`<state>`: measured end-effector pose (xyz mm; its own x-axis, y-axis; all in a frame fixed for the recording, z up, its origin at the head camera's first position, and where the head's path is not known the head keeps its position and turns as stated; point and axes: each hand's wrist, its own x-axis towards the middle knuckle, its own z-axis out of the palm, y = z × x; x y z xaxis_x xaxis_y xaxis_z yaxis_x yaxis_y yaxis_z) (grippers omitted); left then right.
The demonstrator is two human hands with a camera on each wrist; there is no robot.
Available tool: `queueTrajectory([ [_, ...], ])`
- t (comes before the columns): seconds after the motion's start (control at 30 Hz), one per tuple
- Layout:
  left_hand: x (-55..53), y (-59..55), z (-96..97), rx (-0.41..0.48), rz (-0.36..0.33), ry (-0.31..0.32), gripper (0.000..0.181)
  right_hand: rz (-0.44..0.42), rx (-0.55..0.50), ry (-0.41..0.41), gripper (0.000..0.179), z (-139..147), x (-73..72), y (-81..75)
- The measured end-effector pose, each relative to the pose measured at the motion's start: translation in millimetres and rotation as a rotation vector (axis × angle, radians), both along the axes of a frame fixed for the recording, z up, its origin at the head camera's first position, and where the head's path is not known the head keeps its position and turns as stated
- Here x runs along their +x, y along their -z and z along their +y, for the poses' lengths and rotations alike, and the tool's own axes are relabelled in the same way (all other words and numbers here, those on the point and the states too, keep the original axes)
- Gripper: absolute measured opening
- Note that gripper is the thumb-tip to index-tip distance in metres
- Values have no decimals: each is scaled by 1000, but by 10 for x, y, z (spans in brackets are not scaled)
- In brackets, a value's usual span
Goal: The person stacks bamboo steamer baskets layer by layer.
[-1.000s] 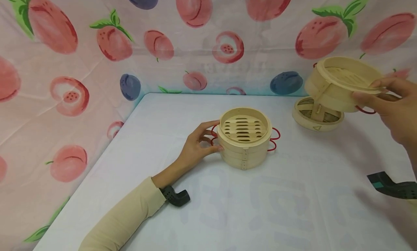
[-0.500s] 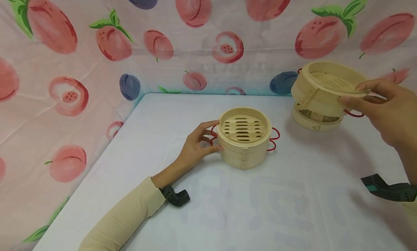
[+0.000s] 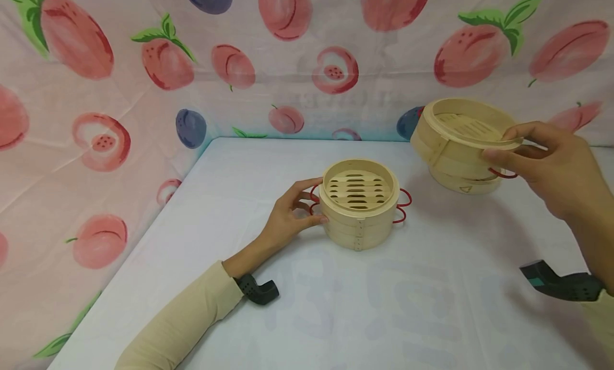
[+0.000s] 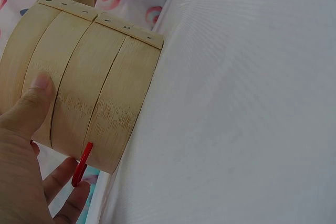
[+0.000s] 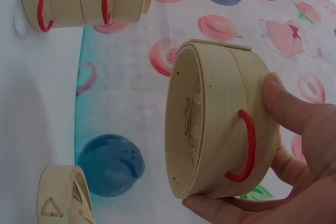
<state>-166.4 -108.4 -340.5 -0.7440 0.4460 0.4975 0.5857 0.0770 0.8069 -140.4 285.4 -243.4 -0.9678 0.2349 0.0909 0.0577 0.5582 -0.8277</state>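
Two bamboo steamer baskets (image 3: 357, 232) stand stacked on the table, with a slatted floor inside the upper one and red loop handles on both sides. My left hand (image 3: 287, 210) grips the stack's left side, thumb (image 4: 38, 95) against the wall and fingers around the far side. My right hand (image 3: 558, 165) holds another bamboo steamer basket (image 3: 446, 155) in the air by its right rim, slightly tilted. In the right wrist view, a red handle (image 5: 251, 148) shows on its side. Behind and beneath it sits a round bamboo lid (image 3: 465, 185), mostly hidden in the head view.
A white cloth covers the table (image 3: 384, 311). Behind and to the left hangs a pink cloth (image 3: 268, 109) printed with peaches and plums. Black wrist devices sit on both forearms.
My right hand has carried the held basket left and a little down, so it now covers most of the lid. My left hand and the stack have stayed in place.
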Motion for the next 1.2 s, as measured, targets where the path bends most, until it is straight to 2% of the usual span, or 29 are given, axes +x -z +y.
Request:
queueTrajectory([
  [0.23,9,2,2,1,2,-2,71,36,13,-60,38,-50,13,11],
  [0.97,-2,15,-1,-4,10,0,71,-46,34,-152,50,-225,29,43],
  [1.1,-1,9,1,-6,9,2,70,-46,43,-164,51,-258,35,45],
  [1.2,0,6,2,-6,13,2,70,-20,7,-194,48,-286,35,54],
])
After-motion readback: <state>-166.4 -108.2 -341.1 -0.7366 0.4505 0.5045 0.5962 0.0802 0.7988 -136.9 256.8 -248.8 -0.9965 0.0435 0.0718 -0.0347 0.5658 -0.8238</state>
